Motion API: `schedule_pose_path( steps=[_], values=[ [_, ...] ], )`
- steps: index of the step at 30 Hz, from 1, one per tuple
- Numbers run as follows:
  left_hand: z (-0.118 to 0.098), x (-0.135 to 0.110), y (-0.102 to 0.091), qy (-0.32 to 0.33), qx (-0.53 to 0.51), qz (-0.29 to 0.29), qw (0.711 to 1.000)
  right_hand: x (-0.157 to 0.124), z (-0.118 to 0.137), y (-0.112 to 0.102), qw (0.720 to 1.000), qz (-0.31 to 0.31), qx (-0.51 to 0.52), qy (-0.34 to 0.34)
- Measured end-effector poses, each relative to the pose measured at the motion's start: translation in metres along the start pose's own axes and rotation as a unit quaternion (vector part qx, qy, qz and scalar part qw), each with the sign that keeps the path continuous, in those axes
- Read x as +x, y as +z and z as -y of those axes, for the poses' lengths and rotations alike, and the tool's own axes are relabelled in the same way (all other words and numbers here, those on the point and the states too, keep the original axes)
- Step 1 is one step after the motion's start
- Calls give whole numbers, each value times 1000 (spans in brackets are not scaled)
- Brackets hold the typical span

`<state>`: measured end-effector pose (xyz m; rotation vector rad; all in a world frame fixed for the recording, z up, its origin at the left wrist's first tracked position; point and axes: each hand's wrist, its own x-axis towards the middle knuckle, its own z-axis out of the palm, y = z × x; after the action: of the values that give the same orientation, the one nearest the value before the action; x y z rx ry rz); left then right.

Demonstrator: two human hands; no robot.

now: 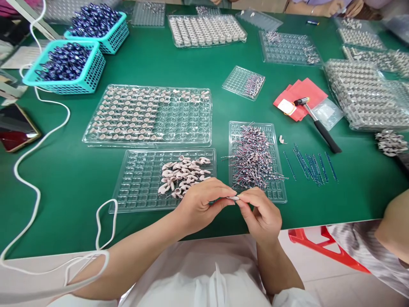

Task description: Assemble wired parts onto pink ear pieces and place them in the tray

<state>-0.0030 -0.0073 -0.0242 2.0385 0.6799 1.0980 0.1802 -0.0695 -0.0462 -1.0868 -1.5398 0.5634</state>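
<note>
My left hand [200,202] and my right hand [260,213] meet at the near edge of the green table [64,179]. Both pinch one small pale part [233,198] between their fingertips. Just beyond my left hand a clear tray [137,179] carries a heap of pinkish-white pieces [182,175]. Beyond my right hand a second clear tray [275,187] bears a pile of thin wire-leaded components [254,157]. A larger clear tray [191,128] further back has rows of the pale pieces [128,115] set in its left pockets.
Two teal baskets [92,76] of dark blue parts stand at the back left. A phone [15,128] and a white cable [32,149] lie at left. A hammer [319,125], red sheets [306,91], blue pins [311,166] and stacked trays [367,98] lie at right. Another person's arm [396,230] shows at right.
</note>
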Motion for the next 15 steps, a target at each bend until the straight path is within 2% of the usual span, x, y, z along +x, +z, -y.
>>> schedule_pose_path(
  steps=[15],
  values=[
    [-7, 1, -2, -44, -19, 15, 999, -1, 0, 2, 1000, -4, 13, 15]
  ],
)
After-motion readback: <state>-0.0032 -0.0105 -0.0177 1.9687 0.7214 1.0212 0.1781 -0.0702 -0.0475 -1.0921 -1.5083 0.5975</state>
